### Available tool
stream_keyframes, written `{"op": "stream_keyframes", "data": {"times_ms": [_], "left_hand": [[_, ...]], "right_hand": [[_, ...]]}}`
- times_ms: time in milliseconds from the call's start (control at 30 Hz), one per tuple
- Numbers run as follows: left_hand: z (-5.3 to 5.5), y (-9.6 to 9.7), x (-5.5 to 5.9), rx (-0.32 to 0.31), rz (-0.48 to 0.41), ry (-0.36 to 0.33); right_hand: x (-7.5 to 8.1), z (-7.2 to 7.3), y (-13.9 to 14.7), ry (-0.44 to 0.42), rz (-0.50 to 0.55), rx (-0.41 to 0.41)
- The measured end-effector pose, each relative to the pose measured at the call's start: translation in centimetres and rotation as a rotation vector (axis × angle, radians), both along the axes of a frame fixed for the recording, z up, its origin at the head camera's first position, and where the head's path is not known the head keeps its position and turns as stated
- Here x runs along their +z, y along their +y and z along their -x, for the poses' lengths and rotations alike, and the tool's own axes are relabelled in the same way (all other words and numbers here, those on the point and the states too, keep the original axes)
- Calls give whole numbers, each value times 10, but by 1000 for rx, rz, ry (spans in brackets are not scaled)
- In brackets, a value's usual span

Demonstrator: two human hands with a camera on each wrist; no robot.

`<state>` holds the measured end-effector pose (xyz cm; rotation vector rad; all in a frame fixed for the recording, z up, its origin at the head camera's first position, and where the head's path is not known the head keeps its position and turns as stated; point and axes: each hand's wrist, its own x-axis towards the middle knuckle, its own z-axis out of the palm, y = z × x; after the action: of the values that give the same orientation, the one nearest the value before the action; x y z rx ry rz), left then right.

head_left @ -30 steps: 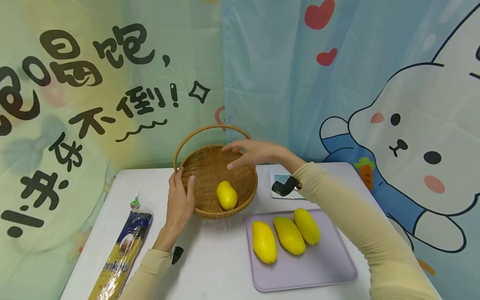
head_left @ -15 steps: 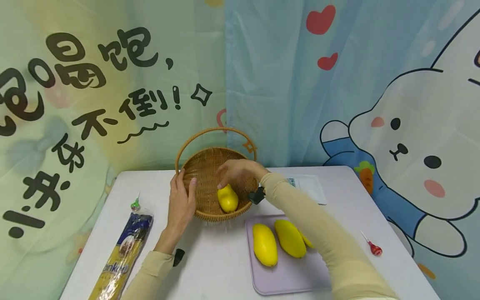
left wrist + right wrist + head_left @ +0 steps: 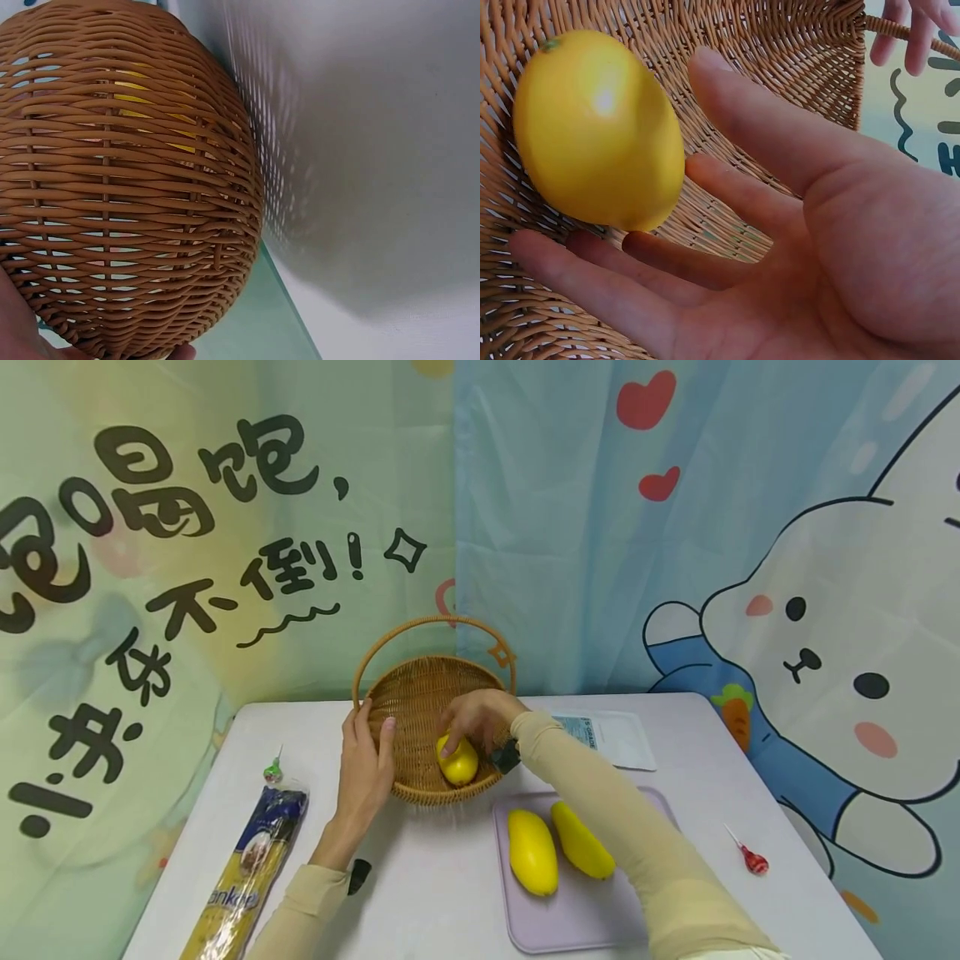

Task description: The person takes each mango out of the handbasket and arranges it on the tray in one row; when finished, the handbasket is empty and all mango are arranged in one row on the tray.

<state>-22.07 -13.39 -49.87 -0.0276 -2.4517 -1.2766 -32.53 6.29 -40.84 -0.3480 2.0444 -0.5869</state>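
Observation:
A wicker basket [image 3: 420, 693] with an arched handle stands tilted at the back of the table, its mouth facing me. My left hand [image 3: 365, 768] grips its left side, thumb at the rim; the left wrist view shows the woven outside [image 3: 127, 180]. One yellow mango [image 3: 459, 765] lies low inside the basket. Over it reaches my right hand [image 3: 482, 717], thumb on one side and fingers on the other. In the right wrist view the thumb is apart from the mango [image 3: 596, 131], while fingertips [image 3: 536, 247] lie close along its lower side; whether they touch it I cannot tell.
A lilac tray [image 3: 570, 935] holds yellow mangoes [image 3: 533, 852], partly covered by my right sleeve. On the left lie a noodle packet [image 3: 251, 860] and a green lollipop [image 3: 273, 771]. A white packet [image 3: 618, 739] and a red lollipop [image 3: 753, 861] lie on the right.
My right hand has moved down and inward from above the basket's right rim to the mango inside. The right sleeve now hides part of the tray. The left hand stays on the basket.

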Motion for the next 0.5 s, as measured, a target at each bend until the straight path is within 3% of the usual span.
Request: {"op": "stream_keyframes", "data": {"times_ms": [233,500], "left_hand": [[0,0,1,4,5,0],[0,-1,1,1,4,-18]], "right_hand": [[-6,-4,-6,-61,34,-90],[-6,-4,-10,-18,-2,-51]]}}
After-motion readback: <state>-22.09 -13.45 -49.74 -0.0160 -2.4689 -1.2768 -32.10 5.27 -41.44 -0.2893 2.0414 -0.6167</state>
